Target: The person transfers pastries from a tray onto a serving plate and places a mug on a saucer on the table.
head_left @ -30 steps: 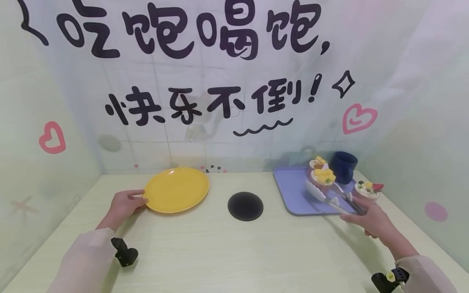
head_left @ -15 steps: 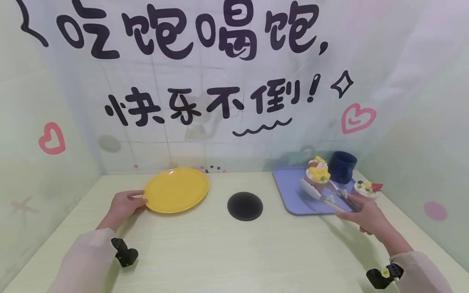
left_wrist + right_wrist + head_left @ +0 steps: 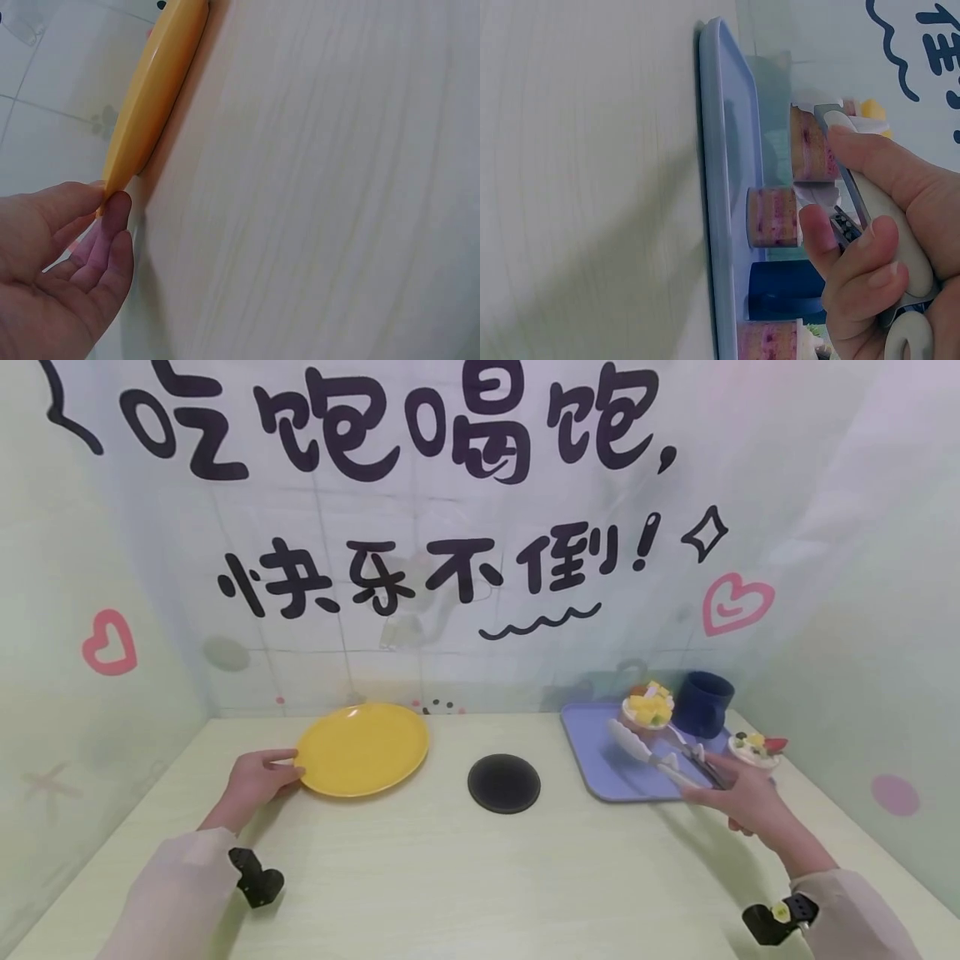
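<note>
My left hand (image 3: 255, 779) pinches the near-left rim of a yellow plate (image 3: 363, 750) between thumb and fingers; the left wrist view shows the plate (image 3: 154, 94) edge-on. In my right hand (image 3: 752, 800) are tongs (image 3: 637, 747) with pale scalloped tips. Between those tips is a dessert cup (image 3: 648, 708) topped with yellow fruit pieces. The right wrist view shows this layered cup (image 3: 810, 146) held clear of the blue tray (image 3: 721, 150). Behind it, a second dessert cup (image 3: 772, 217) stands on the tray, mostly hidden in the head view.
A dark blue mug (image 3: 703, 703) stands at the tray's (image 3: 600, 781) back right. Another dessert cup (image 3: 753, 750), with a strawberry piece on top, sits near the right hand. Between plate and tray lies a round black coaster (image 3: 504, 783). Printed sheets wall in the table.
My right hand has shifted slightly left with the tongs, and the gripped dessert cup has moved left and a little up or back. The left hand and the plate have stayed put.
</note>
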